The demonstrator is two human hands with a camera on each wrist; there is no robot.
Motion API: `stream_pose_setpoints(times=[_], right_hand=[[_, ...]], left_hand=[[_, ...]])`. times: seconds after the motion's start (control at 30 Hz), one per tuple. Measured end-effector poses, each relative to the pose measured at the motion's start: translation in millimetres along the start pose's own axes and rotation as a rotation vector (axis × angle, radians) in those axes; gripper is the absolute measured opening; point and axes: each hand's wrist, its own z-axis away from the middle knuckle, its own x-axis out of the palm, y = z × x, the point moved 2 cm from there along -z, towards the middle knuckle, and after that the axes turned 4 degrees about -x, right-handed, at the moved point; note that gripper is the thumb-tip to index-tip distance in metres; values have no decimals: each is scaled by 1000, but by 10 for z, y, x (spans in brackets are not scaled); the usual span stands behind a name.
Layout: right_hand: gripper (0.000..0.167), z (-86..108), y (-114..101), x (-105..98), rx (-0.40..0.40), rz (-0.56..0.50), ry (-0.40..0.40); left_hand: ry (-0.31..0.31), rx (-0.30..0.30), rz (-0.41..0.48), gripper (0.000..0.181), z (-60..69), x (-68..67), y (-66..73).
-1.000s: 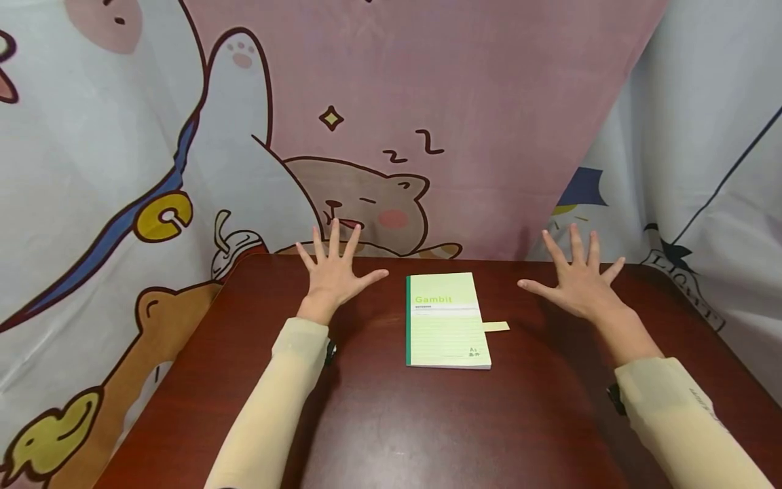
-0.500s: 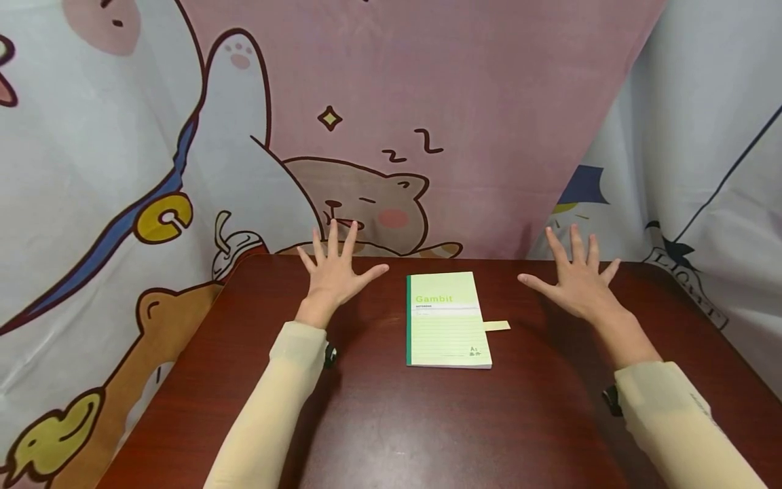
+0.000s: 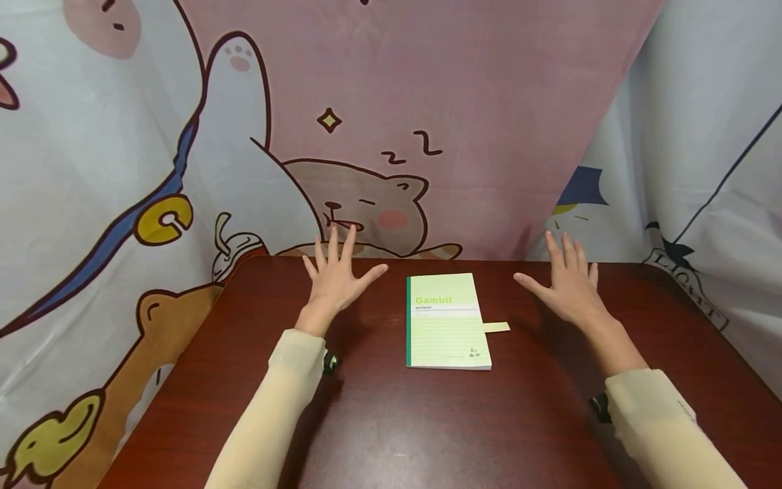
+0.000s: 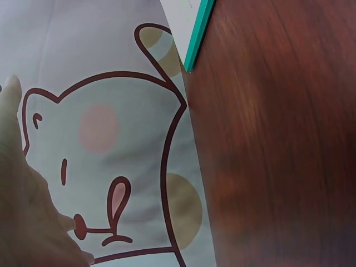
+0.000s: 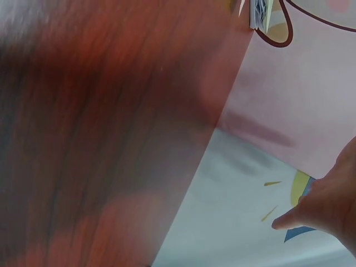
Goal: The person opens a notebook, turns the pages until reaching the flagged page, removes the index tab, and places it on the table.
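Observation:
A pale green notebook (image 3: 446, 326) with a dark green spine lies closed on the dark red-brown table (image 3: 391, 421). A cream paper tab (image 3: 496, 327) sticks out from its right edge. To the left of the notebook, my left hand (image 3: 332, 282) is held above the table with fingers spread, touching nothing. My right hand (image 3: 571, 285) hovers to the right of it, fingers straight and thumb pointing toward the notebook. A corner of the notebook (image 4: 194, 39) shows at the top of the left wrist view. In the right wrist view, page edges of the notebook (image 5: 258, 14) appear at the top.
Behind the table hangs a pink and white cloth (image 3: 489, 122) printed with cartoon animals. It continues along the left side, and white cloth (image 3: 702, 136) hangs at the right. Dark wrist devices sit under both cream sleeves (image 3: 275, 401).
The fingers of my right hand have drawn closer together, and that hand has shifted slightly left. My left hand's fingers are a little less spread. The notebook has stayed in place.

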Motion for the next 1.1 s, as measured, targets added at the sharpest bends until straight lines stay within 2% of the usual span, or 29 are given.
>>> stream_pose_setpoints(times=[0.27,0.6,0.87,1.1], right_hand=[[103,18,-31,70,4,-58,12],[103,29,-76,155,-8,-125,11],[105,27,-102,216,40,-153,-11],[104,28,-122,256,50,-179,-18]], left_hand=[[-33,-25,20,102,46,47,-24],[-62,-16,75,99,123,61,-28],[-69,-15,125,95,176,104,-50],[-97,-15,145,93,227,189,-48]])
